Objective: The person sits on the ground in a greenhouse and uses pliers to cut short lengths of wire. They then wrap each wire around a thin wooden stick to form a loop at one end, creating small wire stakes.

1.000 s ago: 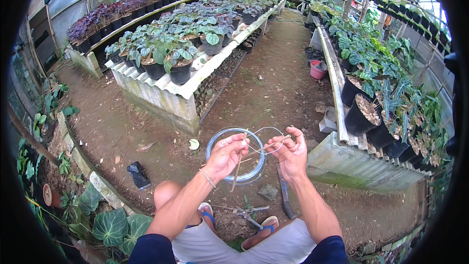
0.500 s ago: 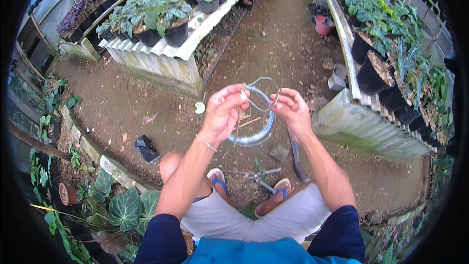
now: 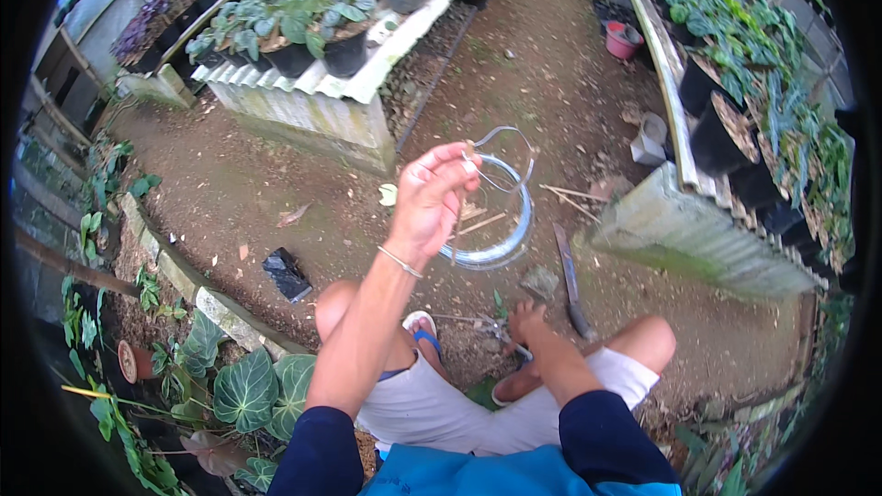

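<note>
- Grey wire loop (image 3: 503,158) pinched in the raised left hand (image 3: 432,197), above a coiled wire ring (image 3: 514,234).
- Right hand (image 3: 525,323) is low by the sandals, reaching pliers (image 3: 496,326); grip unclear.

1 head view, looking down, near hands

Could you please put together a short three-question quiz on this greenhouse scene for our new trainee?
1. True or false: the left hand holds a bent loop of thin grey wire raised above the ground.
2. Where is the right hand? A) on the wire; B) low by the feet, at a small metal tool; C) on a plant pot.
3. What long dark tool lies on the soil right of the wire coil?

Key: 1 true; 2 B; 3 a long dark knife blade.
</note>
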A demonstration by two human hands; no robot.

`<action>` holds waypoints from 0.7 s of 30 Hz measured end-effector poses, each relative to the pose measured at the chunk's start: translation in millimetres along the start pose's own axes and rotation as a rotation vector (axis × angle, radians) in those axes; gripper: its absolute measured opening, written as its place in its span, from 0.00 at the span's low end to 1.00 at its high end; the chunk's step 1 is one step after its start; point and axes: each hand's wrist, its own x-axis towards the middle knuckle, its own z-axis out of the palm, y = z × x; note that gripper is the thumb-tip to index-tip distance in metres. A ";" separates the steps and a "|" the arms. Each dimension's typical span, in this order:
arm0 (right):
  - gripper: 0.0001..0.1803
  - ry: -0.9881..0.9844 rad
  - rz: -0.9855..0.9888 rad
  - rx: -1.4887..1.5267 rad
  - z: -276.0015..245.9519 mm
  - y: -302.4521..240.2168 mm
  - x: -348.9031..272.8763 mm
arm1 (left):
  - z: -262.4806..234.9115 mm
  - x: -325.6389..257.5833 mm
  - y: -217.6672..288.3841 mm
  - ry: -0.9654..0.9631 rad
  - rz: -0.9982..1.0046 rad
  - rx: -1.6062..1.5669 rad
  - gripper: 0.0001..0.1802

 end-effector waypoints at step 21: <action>0.33 -0.276 -0.139 0.118 -109.9 21.5 -21.3 | -2.2 -0.1 22.5 0.021 0.095 -0.007 0.15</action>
